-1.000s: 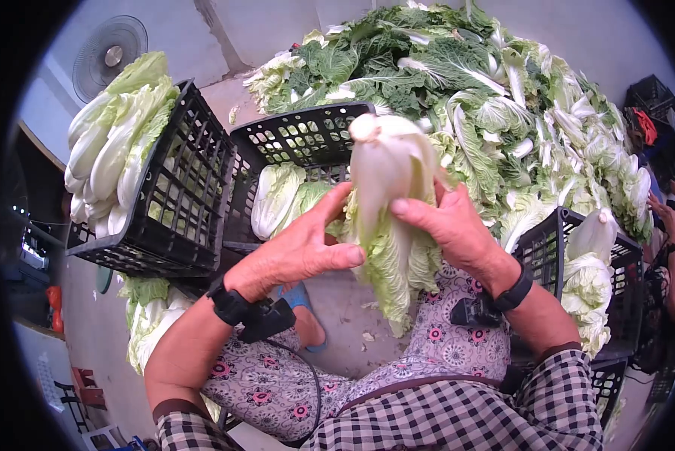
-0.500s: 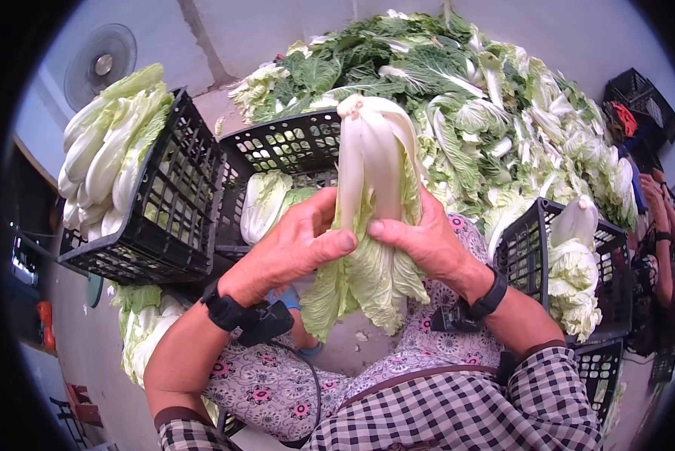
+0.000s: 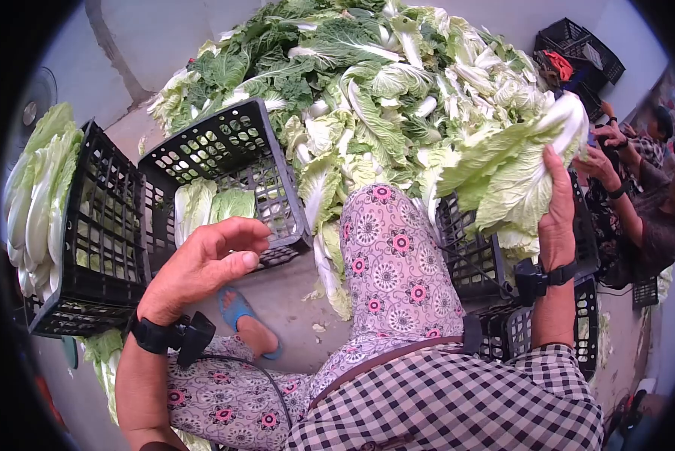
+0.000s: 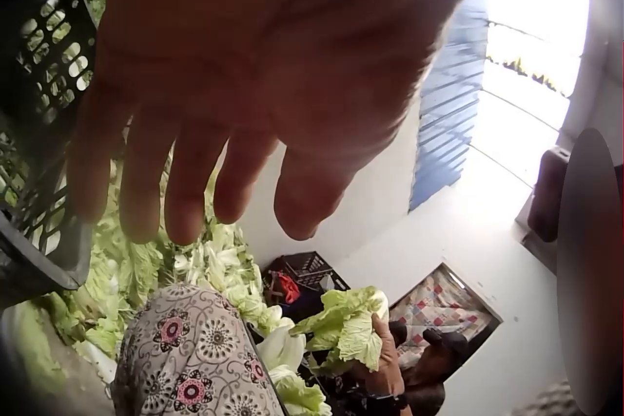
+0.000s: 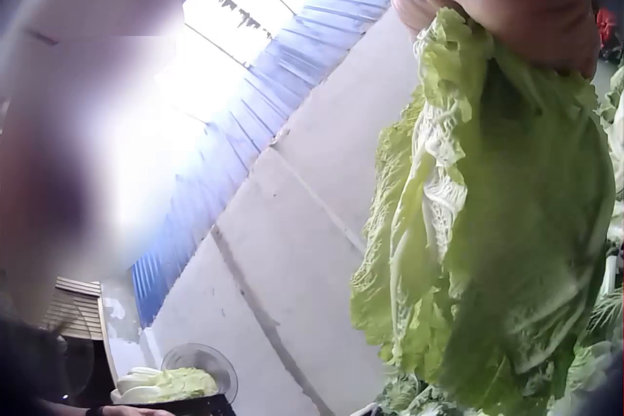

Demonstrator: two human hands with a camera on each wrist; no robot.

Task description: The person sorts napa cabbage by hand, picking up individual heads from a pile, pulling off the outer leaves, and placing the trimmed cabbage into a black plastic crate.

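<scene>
The right hand is raised out to the person's right side, its grip closed round a head of napa cabbage, fingers wrapped along the leafy side so the white stem end points up and away while the green leaves spread toward the person's knee. In the right wrist view the cabbage's crinkled leaves hang directly below the fingers. The cabbage is held above a black crate on the right, just in front of the large cabbage pile on the floor. The left hand hovers empty and relaxed, fingers loosely bent, over the near edge of the middle black crate, which holds a few trimmed cabbages. A fuller crate stands further left.
</scene>
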